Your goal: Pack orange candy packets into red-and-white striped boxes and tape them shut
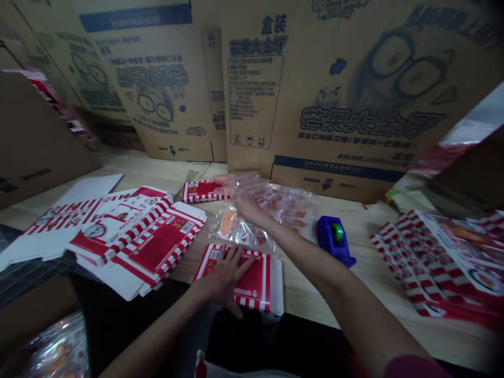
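Observation:
My left hand lies flat with spread fingers on a folded red-and-white striped paper carton near the table's front edge. My right hand reaches across the table and rests flat on clear plastic bags printed with orange shapes, with its fingertips blurred among them. Beyond those bags lies a small striped carton, partly under the plastic. A blue tape dispenser with a green core stands to the right of my right forearm.
Stacks of flat striped carton blanks lie left and right on the wooden table. Large printed cardboard cartons stand along the back. Shiny packets sit low at lower left.

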